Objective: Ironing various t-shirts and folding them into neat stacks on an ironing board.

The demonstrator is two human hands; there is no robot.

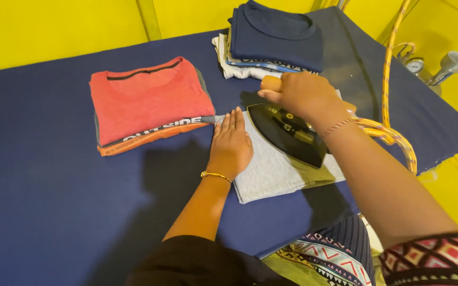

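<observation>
My right hand grips the wooden handle of a black iron, which rests on a folded grey garment near the middle of the dark blue ironing table. Flat on the grey garment's left edge lies my left hand, fingers straight and together, pressing the cloth down just left of the iron's tip. A yellow braided cord runs from the iron's back up toward the top right.
A stack of folded clothes topped by a red shirt sits to the left. Another stack topped by a navy shirt lies at the back. A metal gauge and fitting stand off the table's right edge. Yellow walls surround the table.
</observation>
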